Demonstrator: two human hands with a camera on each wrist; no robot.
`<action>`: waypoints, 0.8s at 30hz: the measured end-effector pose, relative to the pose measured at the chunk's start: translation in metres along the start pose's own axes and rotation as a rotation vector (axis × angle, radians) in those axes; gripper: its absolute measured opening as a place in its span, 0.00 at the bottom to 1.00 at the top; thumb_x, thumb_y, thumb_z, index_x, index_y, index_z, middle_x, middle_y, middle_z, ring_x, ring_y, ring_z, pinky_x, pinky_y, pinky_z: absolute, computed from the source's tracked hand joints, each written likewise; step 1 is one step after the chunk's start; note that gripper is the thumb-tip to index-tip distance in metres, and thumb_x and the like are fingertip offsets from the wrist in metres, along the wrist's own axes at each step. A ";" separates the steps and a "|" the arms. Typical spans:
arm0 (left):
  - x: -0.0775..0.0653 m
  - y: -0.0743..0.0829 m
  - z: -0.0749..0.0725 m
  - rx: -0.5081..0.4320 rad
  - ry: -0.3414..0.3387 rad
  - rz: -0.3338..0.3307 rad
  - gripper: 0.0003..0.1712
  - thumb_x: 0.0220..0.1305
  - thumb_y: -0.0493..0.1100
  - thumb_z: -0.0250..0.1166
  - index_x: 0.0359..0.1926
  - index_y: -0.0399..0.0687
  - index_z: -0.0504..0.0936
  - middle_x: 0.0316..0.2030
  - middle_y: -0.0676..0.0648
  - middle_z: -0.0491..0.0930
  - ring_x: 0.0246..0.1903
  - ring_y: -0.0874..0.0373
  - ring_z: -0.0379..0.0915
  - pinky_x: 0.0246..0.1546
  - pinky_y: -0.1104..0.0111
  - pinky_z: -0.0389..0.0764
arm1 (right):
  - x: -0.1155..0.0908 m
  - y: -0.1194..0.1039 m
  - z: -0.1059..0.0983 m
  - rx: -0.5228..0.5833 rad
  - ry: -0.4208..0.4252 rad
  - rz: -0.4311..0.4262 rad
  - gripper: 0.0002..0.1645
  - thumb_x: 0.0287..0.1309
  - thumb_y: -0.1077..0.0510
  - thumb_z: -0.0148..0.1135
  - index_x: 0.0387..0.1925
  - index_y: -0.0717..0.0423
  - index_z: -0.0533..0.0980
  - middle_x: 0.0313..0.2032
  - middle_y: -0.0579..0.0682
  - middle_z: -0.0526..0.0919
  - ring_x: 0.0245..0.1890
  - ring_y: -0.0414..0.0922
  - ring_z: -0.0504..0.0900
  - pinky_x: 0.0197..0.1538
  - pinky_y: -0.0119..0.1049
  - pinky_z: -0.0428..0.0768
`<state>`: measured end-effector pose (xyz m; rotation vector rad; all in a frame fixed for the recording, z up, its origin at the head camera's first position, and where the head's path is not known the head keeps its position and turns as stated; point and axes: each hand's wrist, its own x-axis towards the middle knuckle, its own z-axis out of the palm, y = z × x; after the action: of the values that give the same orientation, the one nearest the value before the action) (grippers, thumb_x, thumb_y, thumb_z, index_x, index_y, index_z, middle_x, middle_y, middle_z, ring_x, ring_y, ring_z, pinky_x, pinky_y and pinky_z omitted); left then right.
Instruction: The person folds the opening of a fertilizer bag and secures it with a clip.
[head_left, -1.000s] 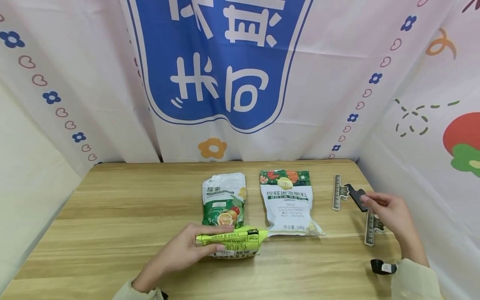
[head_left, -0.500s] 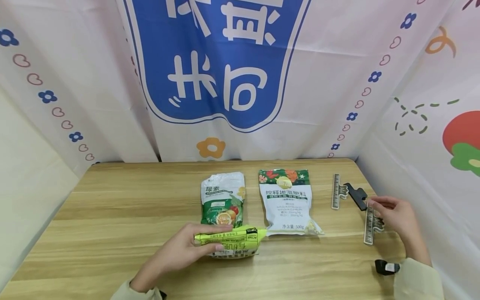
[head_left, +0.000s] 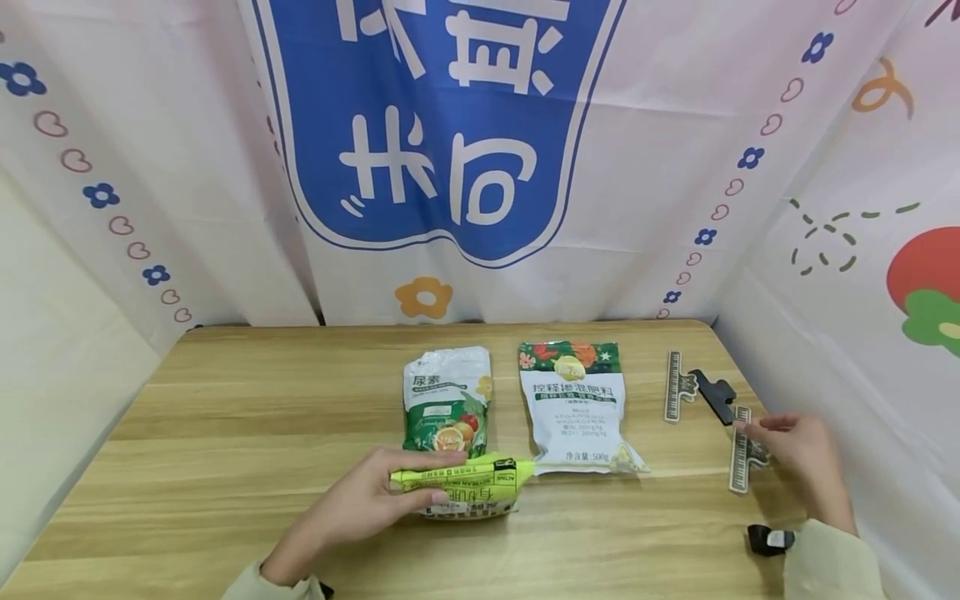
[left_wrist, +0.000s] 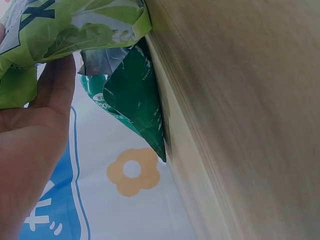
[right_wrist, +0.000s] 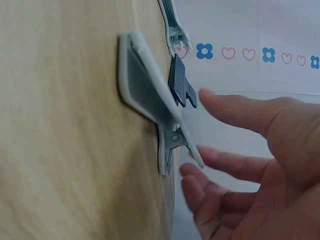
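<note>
My left hand (head_left: 367,492) grips the top of a yellow-green fertilizer bag (head_left: 480,487), which stands at the front of two lying bags. Thumb and fingers lie on either side of its folded upper edge; in the left wrist view the bag (left_wrist: 85,30) hangs over the fingers. At the right of the table, my right hand (head_left: 806,458) is beside the nearer ruler-patterned clip (head_left: 740,450). The right wrist view has this hand (right_wrist: 250,165) with thumb and fingers parted around the handle end of the grey-white clip (right_wrist: 147,82), holding nothing. A black clip (head_left: 716,397) lies just beyond.
A green-and-white pouch (head_left: 447,392) lies behind the held bag, partly covered by it. To its right lies a white fertilizer bag (head_left: 576,417). Another ruler-patterned clip (head_left: 672,387) is farther back on the wooden table (head_left: 262,417). Printed cloth (head_left: 637,183) hangs behind.
My right hand has moved from the black clip toward the person, to the nearer ruler-patterned clip. The left hand keeps its grip on the yellow-green bag, and the clips stay in place.
</note>
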<state>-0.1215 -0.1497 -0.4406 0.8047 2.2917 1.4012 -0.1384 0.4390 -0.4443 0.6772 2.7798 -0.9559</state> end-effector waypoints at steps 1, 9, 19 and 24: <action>0.000 0.000 0.000 -0.002 -0.002 -0.003 0.23 0.71 0.57 0.69 0.65 0.71 0.83 0.64 0.62 0.82 0.66 0.62 0.77 0.64 0.76 0.73 | 0.000 0.000 0.000 -0.006 -0.008 0.018 0.50 0.65 0.32 0.67 0.63 0.76 0.73 0.63 0.78 0.74 0.58 0.70 0.76 0.48 0.50 0.81; -0.001 0.000 0.000 -0.013 0.004 -0.007 0.23 0.70 0.56 0.69 0.65 0.70 0.83 0.64 0.63 0.82 0.66 0.63 0.77 0.65 0.77 0.72 | 0.003 -0.001 0.002 -0.060 -0.027 0.088 0.56 0.60 0.29 0.70 0.62 0.77 0.71 0.63 0.80 0.72 0.52 0.66 0.78 0.42 0.46 0.80; 0.000 0.000 0.001 -0.008 -0.003 -0.008 0.23 0.71 0.57 0.69 0.65 0.71 0.83 0.64 0.63 0.82 0.66 0.63 0.76 0.64 0.77 0.72 | 0.005 0.000 0.004 -0.096 -0.030 0.118 0.36 0.51 0.29 0.76 0.17 0.55 0.75 0.21 0.47 0.75 0.28 0.46 0.73 0.30 0.38 0.71; 0.000 0.000 0.001 -0.026 -0.006 -0.029 0.23 0.70 0.57 0.69 0.64 0.71 0.83 0.65 0.64 0.82 0.66 0.63 0.76 0.64 0.77 0.72 | 0.002 -0.003 0.006 -0.106 -0.015 0.132 0.36 0.52 0.31 0.77 0.15 0.47 0.64 0.22 0.48 0.69 0.29 0.48 0.71 0.31 0.38 0.69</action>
<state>-0.1212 -0.1493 -0.4408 0.7645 2.2670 1.4110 -0.1418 0.4335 -0.4477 0.8218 2.7098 -0.7798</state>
